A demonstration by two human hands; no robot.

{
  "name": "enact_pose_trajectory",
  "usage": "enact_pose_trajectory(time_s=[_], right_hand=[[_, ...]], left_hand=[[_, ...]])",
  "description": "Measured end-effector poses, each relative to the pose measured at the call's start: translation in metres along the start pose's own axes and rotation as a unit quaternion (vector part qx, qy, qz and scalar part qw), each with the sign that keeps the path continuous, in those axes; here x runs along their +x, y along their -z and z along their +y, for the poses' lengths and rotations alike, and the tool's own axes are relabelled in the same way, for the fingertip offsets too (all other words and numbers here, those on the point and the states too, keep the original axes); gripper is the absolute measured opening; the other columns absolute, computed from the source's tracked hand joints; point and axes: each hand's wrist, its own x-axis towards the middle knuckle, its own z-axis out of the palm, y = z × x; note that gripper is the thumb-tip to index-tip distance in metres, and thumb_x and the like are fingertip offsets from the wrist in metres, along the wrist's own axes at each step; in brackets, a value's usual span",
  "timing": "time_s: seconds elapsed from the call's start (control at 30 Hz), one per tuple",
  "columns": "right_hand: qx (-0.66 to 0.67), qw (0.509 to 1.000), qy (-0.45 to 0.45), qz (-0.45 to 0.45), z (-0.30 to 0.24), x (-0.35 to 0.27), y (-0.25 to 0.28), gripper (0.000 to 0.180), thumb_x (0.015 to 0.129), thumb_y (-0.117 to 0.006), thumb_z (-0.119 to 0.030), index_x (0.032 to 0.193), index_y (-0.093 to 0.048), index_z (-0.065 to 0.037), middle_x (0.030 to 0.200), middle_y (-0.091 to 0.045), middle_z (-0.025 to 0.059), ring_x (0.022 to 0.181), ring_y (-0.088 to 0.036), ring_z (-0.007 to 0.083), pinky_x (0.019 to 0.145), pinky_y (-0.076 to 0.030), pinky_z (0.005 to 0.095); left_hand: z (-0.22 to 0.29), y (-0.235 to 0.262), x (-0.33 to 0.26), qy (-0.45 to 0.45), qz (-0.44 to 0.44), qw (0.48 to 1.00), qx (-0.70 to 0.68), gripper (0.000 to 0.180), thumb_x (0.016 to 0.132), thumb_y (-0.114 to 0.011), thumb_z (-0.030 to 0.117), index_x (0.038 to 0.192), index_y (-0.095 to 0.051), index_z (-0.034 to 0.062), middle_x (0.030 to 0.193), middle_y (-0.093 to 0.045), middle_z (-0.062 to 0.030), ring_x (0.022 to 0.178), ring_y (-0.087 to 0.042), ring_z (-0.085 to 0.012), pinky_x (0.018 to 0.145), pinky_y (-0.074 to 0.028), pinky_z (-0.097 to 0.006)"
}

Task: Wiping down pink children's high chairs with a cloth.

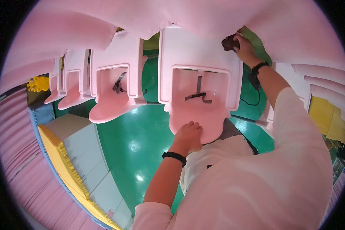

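Note:
A pink moulded child seat (214,128) with a pale pink tray (197,48) stands in front of me. My left hand (188,137) is closed over the near rim of its backrest, fingers curled to the inside. At the tray's far right corner, my right hand (244,49) grips a crumpled dark brown cloth (229,43). The cloth is partly hidden by my fingers. Grey-black straps (199,94) lie loose inside the seat. Both wrists wear black bands.
More pink seats (110,105) line up to the left, one showing a dark strap buckle (119,87). Pink draped fabric (142,15) hangs along the far side. Left stand a yellow-edged panel (65,157) and grey boxes (80,142). A black cable (253,103) dangles near my right wrist over green floor (138,153).

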Motion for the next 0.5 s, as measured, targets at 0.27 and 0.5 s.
enact_pose_trajectory(time_s=[0.27, 0.5], right_hand=[[0.052, 0.979, 0.017, -0.195, -0.063, -0.195, 0.028, 0.041, 0.08, -0.079, -0.007, 0.115, -0.058, -0.008, 0.117, -0.063, 0.0177, 0.113, -0.058, 0.0418, 0.099, -0.048, 0.0531], [0.09, 0.964, 0.125, -0.217, -0.08, -0.238, 0.035, 0.04, 0.075, -0.077, -0.001, 0.11, -0.059, -0.008, 0.116, -0.063, 0.0151, 0.111, -0.058, 0.0413, 0.097, -0.05, 0.0513]], left_hand=[[0.0, -0.002, -0.001, 0.002, 0.0, 1.0, -0.003, 0.039, 0.073, -0.071, 0.021, 0.108, -0.074, 0.004, 0.117, -0.069, -0.0111, 0.115, -0.063, -0.0308, 0.099, -0.057, -0.04], [-0.002, -0.005, -0.001, -0.006, 0.004, 1.0, -0.007, 0.039, 0.073, -0.069, 0.021, 0.107, -0.074, 0.003, 0.115, -0.07, -0.0115, 0.114, -0.064, -0.031, 0.099, -0.057, -0.04]])
